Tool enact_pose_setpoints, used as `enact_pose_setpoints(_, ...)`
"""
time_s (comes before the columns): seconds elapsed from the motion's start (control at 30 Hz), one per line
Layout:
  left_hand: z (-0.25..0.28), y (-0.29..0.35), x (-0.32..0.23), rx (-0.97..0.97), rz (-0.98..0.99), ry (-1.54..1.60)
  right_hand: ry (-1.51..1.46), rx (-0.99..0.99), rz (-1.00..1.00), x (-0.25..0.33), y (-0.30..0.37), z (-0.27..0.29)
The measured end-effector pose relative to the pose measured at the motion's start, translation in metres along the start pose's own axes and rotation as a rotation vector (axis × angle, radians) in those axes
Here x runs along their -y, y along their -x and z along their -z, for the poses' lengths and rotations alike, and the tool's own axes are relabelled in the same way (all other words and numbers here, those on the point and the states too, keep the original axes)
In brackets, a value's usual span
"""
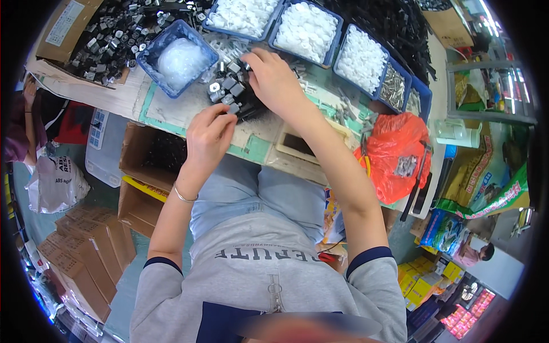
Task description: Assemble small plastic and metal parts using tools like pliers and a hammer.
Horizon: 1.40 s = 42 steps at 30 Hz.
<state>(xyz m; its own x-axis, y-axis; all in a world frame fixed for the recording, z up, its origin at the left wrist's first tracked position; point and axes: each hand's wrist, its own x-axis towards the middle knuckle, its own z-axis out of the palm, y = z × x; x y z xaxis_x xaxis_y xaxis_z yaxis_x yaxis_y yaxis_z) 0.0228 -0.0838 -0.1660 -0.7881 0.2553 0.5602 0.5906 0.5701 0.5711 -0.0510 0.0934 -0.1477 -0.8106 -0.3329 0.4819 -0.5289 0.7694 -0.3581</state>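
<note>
On the workbench, a pile of small black and silver block-shaped parts [230, 86] lies between my hands. My left hand [209, 136] is at the bench's front edge, thumb and fingers pinched together at the near side of the pile. What it pinches, if anything, is too small to make out. My right hand [275, 80] reaches over the pile's right side, fingers bent and apart from the thumb; its fingertips are near loose clear plastic pieces [225, 47]. A blue bin [150, 67] with a clear plastic bag [182, 59] in it stands left of the pile.
Blue bins of white parts [306, 31] line the back, with a bin of metal pins [393, 88] at right. A red plastic bag [394, 151] lies on the right side. An open carton [63, 34] of black-silver parts sits far left. Cardboard boxes [86, 257] stand on the floor.
</note>
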Motion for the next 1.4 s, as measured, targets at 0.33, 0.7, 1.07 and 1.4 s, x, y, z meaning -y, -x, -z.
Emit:
enact_pose_setpoints(0.33, -0.008, -0.014, -0.008, 0.133, 0.380, 0.355, 0.056, 0.113, 0.087, 0.004, 0.020, 0.024)
enact_pose_setpoints(0.7, -0.002, -0.010, -0.047, 0.098, 0.136, 0.678, -0.593, 0.059, -0.376, 0.061, 0.084, 0.089)
enact_pose_setpoints(1.07, -0.032, -0.026, -0.047, 0.485, -0.263, 0.459, 0.044, 0.010, -0.385, 0.062, 0.142, 0.105)
enact_pose_setpoints(1.4, -0.027, -0.035, -0.039, 0.517, -0.438, 0.287, 0.081, 0.048, -0.389, 0.054, 0.164, 0.113)
